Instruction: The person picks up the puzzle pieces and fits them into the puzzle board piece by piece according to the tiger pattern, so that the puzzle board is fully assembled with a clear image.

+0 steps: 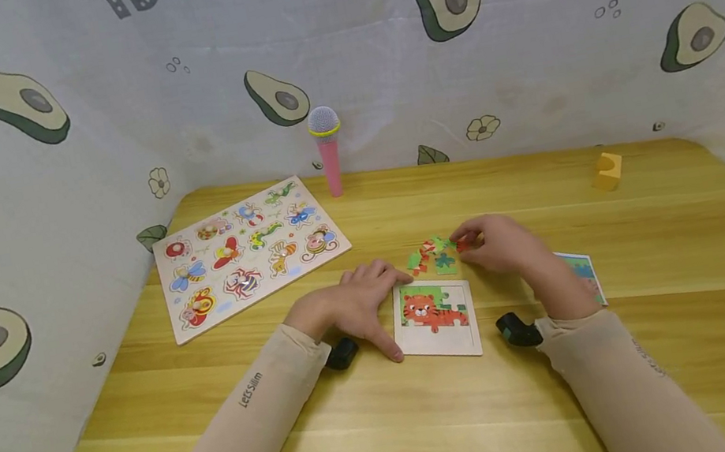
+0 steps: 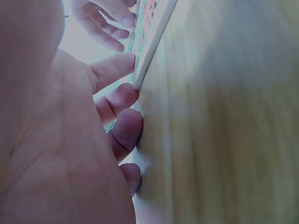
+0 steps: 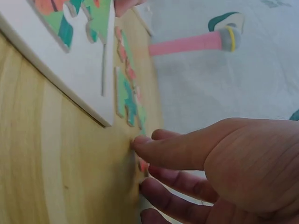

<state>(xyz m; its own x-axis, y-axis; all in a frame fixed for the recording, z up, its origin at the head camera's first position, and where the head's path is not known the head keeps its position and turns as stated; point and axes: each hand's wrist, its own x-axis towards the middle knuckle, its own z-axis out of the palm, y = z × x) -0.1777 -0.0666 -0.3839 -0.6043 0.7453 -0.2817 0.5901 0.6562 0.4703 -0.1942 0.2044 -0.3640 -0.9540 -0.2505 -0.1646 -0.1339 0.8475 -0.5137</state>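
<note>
A square wooden puzzle board (image 1: 438, 344) lies in front of me, its tiger picture partly filled at the top and bare along the bottom. My left hand (image 1: 358, 307) spreads its fingers along the board's left side, thumb and index finger at the edge. In the left wrist view, the fingertips (image 2: 127, 130) rest low by the board's rim. Just beyond the board lie several loose jigsaw pieces (image 1: 445, 263), green and red. My right hand (image 1: 499, 247) is at the right end of these pieces, pinching a red-and-green jigsaw piece (image 3: 142, 164) low over the table between thumb and fingers.
A larger insect peg puzzle (image 1: 252, 256) lies at the back left. Near the curtain stands a pink toy microphone (image 1: 329, 153). A yellow block (image 1: 608, 171) sits at the back right. Partly behind the right forearm lies a picture card (image 1: 585, 275).
</note>
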